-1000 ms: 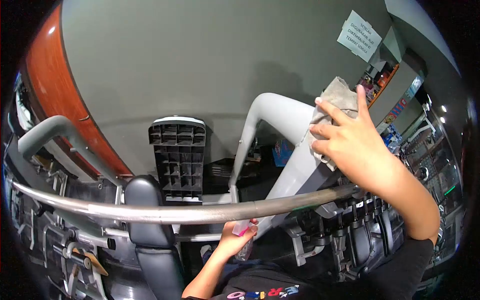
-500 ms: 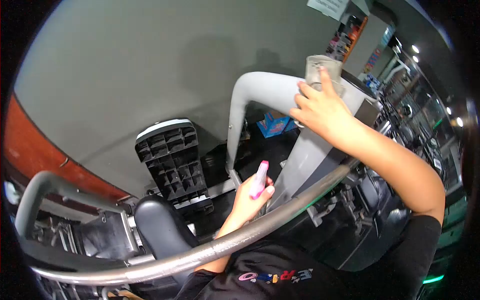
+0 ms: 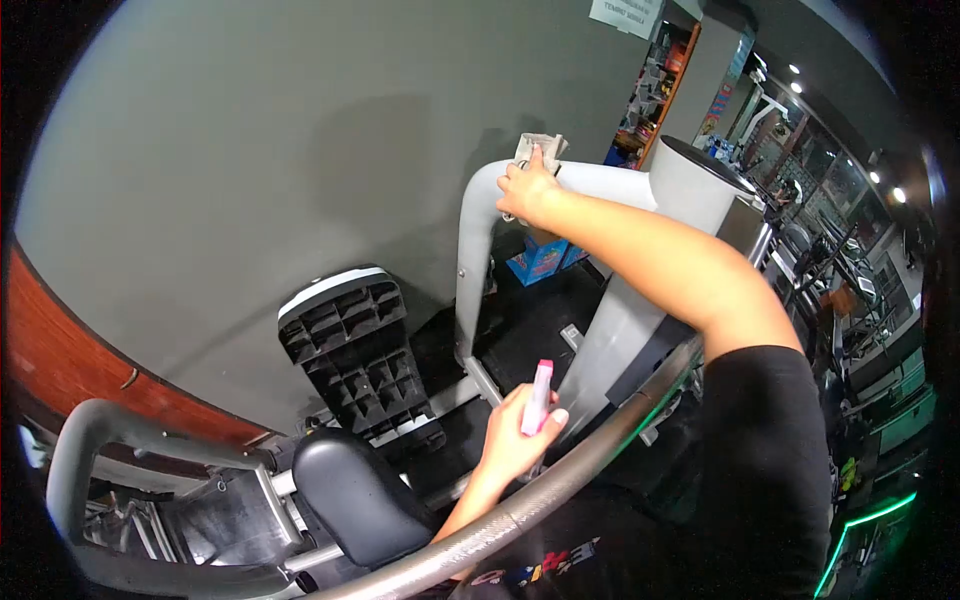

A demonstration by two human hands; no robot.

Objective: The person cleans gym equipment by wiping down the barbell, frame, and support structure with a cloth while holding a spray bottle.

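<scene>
Cloth (image 3: 541,147) shifted along grey tube (image 3: 610,182), right grip (image 3: 528,190) clasping it, left grip (image 3: 510,442) around bottle (image 3: 538,402)

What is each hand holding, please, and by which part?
Left hand: spray bottle, near its top. Right hand: cloth, fingers across its middle.

Gap open between bent grey tube (image 3: 475,270) and slanted grey column (image 3: 620,335); a blue box (image 3: 543,260) shows through its upper part. Steel bar (image 3: 515,520) crosses in front of left forearm (image 3: 478,497). Black ribbed panel (image 3: 350,340) and black pad (image 3: 350,500) obstruct leftward reach. Right forearm (image 3: 640,245) screens part of the tube's top run. Room above, before grey wall (image 3: 230,150).
</scene>
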